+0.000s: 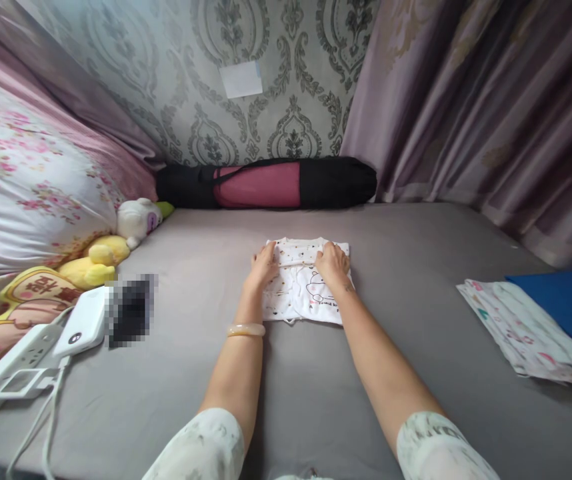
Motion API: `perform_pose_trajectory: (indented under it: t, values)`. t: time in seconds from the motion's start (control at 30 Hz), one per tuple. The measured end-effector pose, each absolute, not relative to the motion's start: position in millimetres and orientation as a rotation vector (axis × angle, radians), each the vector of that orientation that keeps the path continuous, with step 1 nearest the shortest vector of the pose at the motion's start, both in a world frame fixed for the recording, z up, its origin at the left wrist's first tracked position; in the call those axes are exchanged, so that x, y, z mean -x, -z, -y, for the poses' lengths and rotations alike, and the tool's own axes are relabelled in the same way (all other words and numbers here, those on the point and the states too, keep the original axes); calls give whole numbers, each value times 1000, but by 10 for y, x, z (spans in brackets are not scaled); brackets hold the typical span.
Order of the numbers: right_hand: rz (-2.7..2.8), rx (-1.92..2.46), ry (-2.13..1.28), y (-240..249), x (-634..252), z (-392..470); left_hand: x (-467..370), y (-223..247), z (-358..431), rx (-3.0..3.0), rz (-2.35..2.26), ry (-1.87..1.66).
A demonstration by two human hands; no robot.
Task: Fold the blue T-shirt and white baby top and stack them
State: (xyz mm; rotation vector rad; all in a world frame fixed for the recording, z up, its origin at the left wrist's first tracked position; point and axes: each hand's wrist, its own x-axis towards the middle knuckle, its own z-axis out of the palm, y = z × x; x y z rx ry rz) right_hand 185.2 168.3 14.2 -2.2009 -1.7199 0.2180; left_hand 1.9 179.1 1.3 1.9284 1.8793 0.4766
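1. Baby garment, white with small prints, lies folded flat near the middle of the grey bed, toward the far edge.
2. Left hand and right hand press on its far corners, fingers spread flat, gripping nothing.
3. Folding well likely means keeping both palms level and edges aligned.
4. Patterned cloth lies at the right edge.

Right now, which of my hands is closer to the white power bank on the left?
Left. Your left hand rests on the folded baby garment, on the side toward the power bank; your right hand lies farther right on it.
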Motion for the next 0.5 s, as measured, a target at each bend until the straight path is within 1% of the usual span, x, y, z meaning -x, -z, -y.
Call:
perform_pose_trajectory:
  t: [0.1, 0.17, 0.3, 0.4, 0.5]
  values:
    - [1742, 2144, -57, -134, -1831, -1688, -82, -134, -1787, -1975, -1858, -551]
    - [1852, 2014, -17, -116, -1793, -1693, -181, -181, -1796, -2068, -1787, -630]
    - [2180, 1743, -78, -32, -1698, -1678, -415, -116, -1820, -2212, -1626, -678]
    - [2343, 1704, -159, 38, -1655, -1650, -494, 10, -1829, -2230, -1660, -625]
    - [2370, 1739, -208, 69, -1636, -1631, -476, 106, -1835, -2228, -1773, -580]
